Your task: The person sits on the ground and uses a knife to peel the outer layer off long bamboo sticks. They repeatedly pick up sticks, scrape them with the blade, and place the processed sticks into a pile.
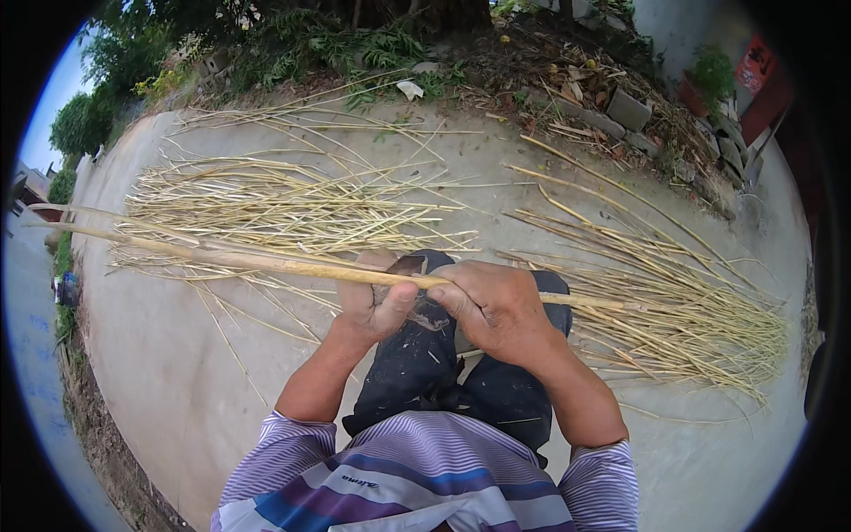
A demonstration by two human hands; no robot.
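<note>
Across my lap runs a long pale stick (266, 262), peeled-looking and split into two strands toward its far left end. My left hand (372, 301) is closed round it, thumb in front and fingers behind. Close by on the right, my right hand (498, 306) grips the same stick, its thumb pressed along it near the left thumb. A small dark flat piece (408, 264) shows by the left fingers; whether it is a blade I cannot tell. Beyond my right hand the stick continues over the pile on that side.
A wide heap of thin pale stalks (266, 204) lies on the concrete floor (177, 381) to the left. Another heap of yellowish stalks (691, 328) spreads at the right. Bricks (629, 110), dry litter and green plants border the far side, with a potted plant (709, 78) at far right.
</note>
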